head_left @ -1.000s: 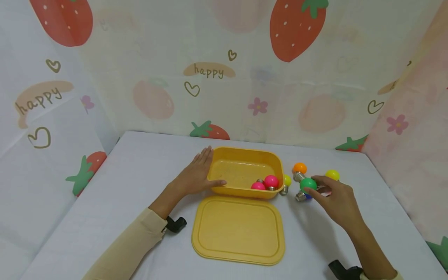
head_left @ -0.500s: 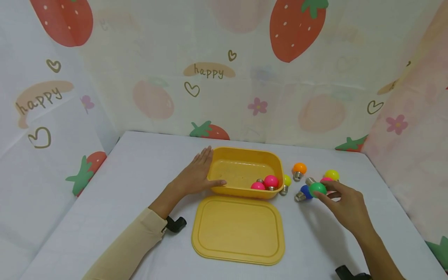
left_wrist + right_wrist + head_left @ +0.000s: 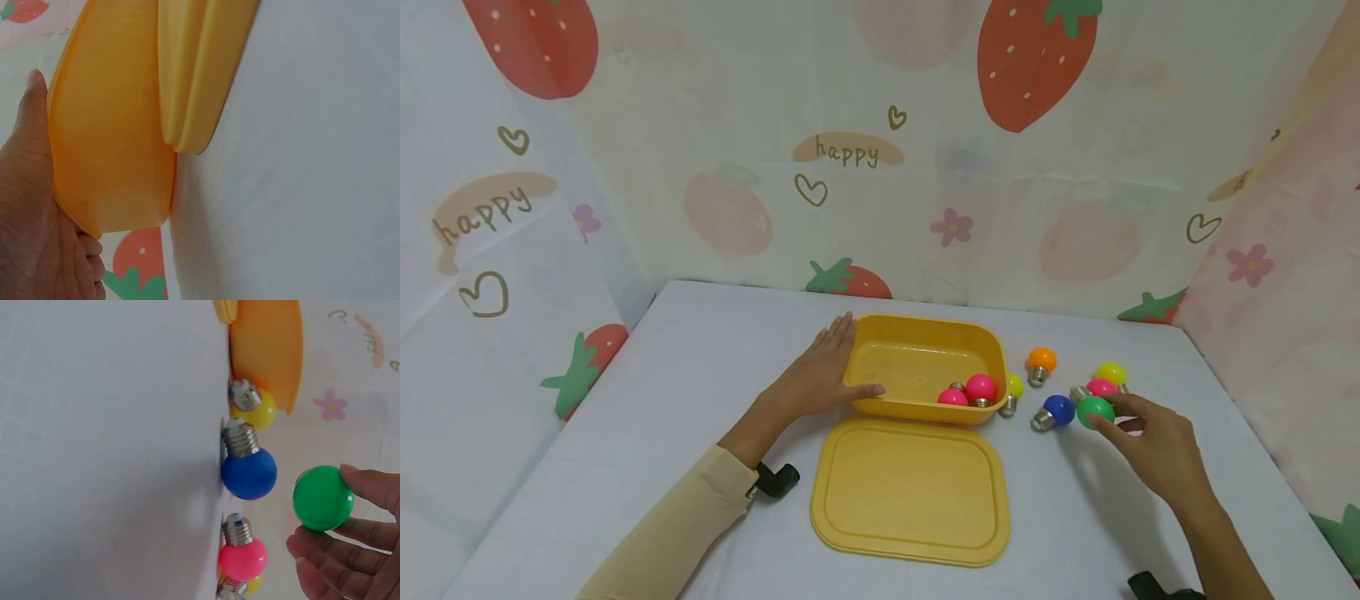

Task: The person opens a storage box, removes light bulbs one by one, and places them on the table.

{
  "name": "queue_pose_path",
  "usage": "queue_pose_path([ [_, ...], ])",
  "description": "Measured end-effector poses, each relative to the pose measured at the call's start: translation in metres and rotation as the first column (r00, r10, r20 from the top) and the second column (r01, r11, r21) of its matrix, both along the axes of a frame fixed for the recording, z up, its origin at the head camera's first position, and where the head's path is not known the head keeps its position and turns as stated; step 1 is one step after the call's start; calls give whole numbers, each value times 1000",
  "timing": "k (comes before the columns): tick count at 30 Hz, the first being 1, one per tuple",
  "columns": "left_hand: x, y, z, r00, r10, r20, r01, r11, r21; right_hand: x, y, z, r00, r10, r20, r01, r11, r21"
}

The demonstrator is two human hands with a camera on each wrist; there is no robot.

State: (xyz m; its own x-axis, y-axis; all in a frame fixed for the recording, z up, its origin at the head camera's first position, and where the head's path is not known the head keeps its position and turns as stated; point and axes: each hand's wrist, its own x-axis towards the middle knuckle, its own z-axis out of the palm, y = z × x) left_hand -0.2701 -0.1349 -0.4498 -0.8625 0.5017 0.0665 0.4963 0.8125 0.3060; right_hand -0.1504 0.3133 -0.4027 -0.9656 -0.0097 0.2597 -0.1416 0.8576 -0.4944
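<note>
A green light bulb (image 3: 1096, 412) is pinched between the thumb and fingers of my right hand (image 3: 1161, 454), held above the table among other bulbs. In the right wrist view the green bulb (image 3: 324, 497) shows its round globe, with its base mostly hidden behind. A blue bulb (image 3: 1060, 409) lies just left of it, and a pink bulb (image 3: 1102, 387) just behind. My left hand (image 3: 812, 379) rests against the left end of a yellow plastic box (image 3: 925, 412), fingers straight along the wall, thumb at the front rim. Two pink bulbs (image 3: 981, 388) lie inside the box.
A yellow lid (image 3: 910, 492) lies flat in front of the box. One yellow bulb (image 3: 1015, 386) touches or nearly touches the box's right end. Farther right are an orange bulb (image 3: 1042, 360) and another yellow bulb (image 3: 1111, 373). Printed cloth walls stand behind the white table (image 3: 722, 333).
My right hand has moved right and slightly toward me with the green bulb, uncovering the blue and pink bulbs. My left hand and the box have stayed in place.
</note>
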Motion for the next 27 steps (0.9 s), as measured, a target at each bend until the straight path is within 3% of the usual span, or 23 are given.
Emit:
queue_pose_path([
  [3,0,0,0,1000,2,5,-2,1000,-1,0,2,-2,1000,-12,13,12,1000,3],
  [11,0,0,1,1000,2,12,-2,1000,-3,-3,11,-9,987,-72,143,68,997,35],
  [27,-1,0,0,1000,0,17,0,1000,-5,-7,21,-21,980,-76,184,68,997,48],
])
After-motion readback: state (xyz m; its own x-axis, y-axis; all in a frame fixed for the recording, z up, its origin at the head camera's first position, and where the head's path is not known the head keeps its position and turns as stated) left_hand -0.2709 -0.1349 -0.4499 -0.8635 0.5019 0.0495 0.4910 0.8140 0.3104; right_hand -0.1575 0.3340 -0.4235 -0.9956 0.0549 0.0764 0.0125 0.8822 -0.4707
